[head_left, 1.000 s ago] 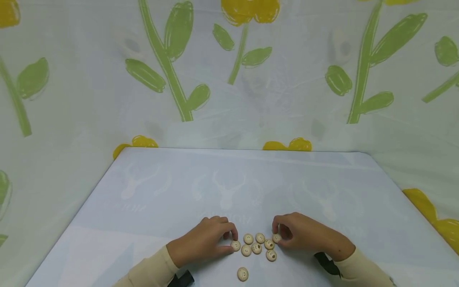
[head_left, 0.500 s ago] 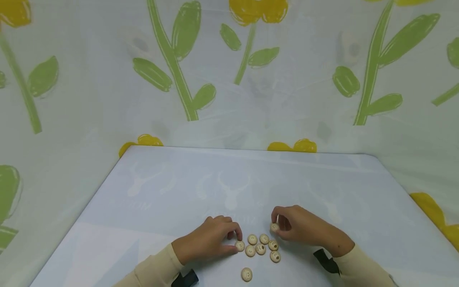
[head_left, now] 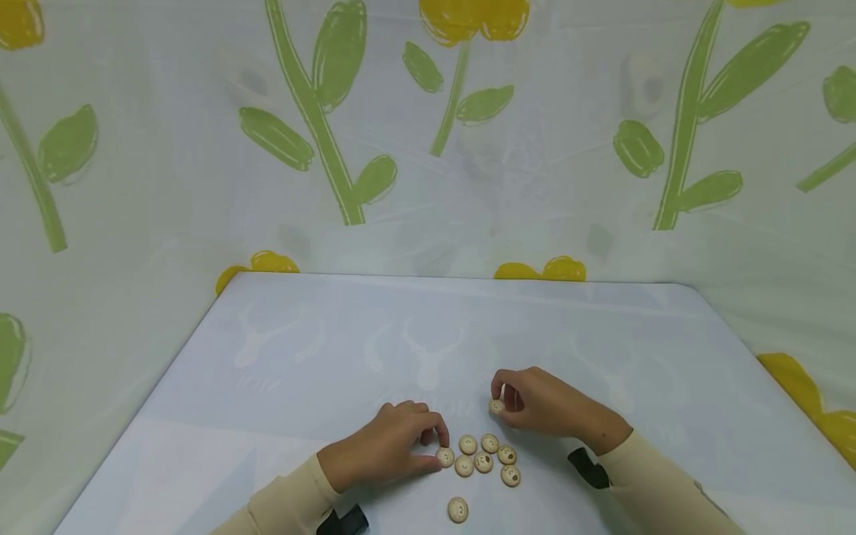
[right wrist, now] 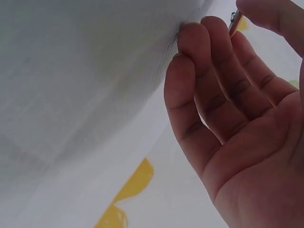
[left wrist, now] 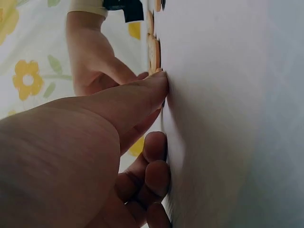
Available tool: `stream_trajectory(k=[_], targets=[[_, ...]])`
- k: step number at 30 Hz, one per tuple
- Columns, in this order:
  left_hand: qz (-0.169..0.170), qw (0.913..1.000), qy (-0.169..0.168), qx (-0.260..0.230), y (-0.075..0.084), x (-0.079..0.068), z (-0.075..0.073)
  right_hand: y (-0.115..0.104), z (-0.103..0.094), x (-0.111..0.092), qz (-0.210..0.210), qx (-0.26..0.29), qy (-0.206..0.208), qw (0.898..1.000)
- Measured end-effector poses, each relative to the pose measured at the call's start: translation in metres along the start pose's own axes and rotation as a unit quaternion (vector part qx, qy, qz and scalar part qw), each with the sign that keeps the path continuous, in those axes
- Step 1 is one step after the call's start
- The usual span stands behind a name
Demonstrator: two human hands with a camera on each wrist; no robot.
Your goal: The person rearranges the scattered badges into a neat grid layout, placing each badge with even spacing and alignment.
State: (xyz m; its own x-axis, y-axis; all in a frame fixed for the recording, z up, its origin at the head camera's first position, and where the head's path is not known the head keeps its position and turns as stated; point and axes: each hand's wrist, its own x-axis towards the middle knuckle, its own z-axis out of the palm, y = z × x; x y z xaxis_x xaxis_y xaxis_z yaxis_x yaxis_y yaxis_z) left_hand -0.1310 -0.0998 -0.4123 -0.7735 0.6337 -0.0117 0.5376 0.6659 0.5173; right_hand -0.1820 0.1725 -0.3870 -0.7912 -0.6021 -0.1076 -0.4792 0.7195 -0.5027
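In the head view my left hand [head_left: 383, 449] rests low over the table, its thumb and index finger pinching a small pale wooden disc [head_left: 445, 456] at the left end of a cluster. Farther back and to the right, my right hand [head_left: 547, 406] holds another wooden disc [head_left: 496, 406] between thumb and fingertips. That disc [right wrist: 234, 23] shows edge-on in the right wrist view, with the other fingers curved beside it. Between the hands lie several similar discs [head_left: 484, 462] with small dark marks on their faces. From the left wrist, my thumb hides most of the pinched disc.
One separate wooden disc [head_left: 458, 510] lies nearer the front of the white table [head_left: 321, 327]. Behind the table hangs a pale cloth [head_left: 548, 163] with green leaves and yellow flowers. A black band [head_left: 588, 468] sits at the right wrist, another [head_left: 342, 520] at the left.
My right hand has carried its disc from the cluster's right end away toward the back and left. The left hand stays at its disc; the head view has shifted slightly.
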Motion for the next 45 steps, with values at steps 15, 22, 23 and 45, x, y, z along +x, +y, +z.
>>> stream_trajectory(k=[15,22,23,45], targets=[[0.003,0.9999,-0.013,-0.008,-0.001,0.005,-0.002,-0.005,0.003,0.018,0.042,0.0,-0.012,0.999],[0.0,0.9999,-0.015,-0.007,-0.002,0.005,-0.002,-0.006,0.002,0.023,0.049,0.006,-0.022,0.999],[0.002,0.9999,-0.014,-0.008,-0.001,0.005,-0.002,-0.006,0.002,0.023,0.052,0.005,-0.023,0.998],[-0.009,0.9998,-0.014,-0.01,-0.003,0.002,-0.001,-0.006,0.006,0.032,0.074,-0.001,-0.029,0.997]])
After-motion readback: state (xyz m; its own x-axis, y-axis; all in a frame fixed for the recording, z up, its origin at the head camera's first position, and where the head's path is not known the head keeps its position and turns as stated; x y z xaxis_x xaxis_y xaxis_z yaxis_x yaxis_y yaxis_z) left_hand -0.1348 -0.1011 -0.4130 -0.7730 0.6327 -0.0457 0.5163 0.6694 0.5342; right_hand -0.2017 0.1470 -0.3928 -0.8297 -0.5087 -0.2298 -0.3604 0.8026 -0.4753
